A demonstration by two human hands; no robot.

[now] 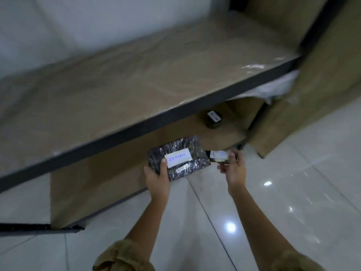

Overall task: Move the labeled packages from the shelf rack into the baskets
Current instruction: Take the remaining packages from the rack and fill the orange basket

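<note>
Left grip (156,178) clasps flat package (182,147) — right grip (232,169) pinches small package (219,156)

Glossy tiled floor (283,192); plastic-wrapped wooden shelf (136,85).

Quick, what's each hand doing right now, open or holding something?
Left hand: holding the flat dark package labelled RETURN.
Right hand: pinching a small package, also labelled RETURN.

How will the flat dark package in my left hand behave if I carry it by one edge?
The package probably stays fairly stiff: the left hand grips one corner and it holds flat without drooping. It seems light, since one hand carries it. Its glossy wrap may be slippery.
</note>
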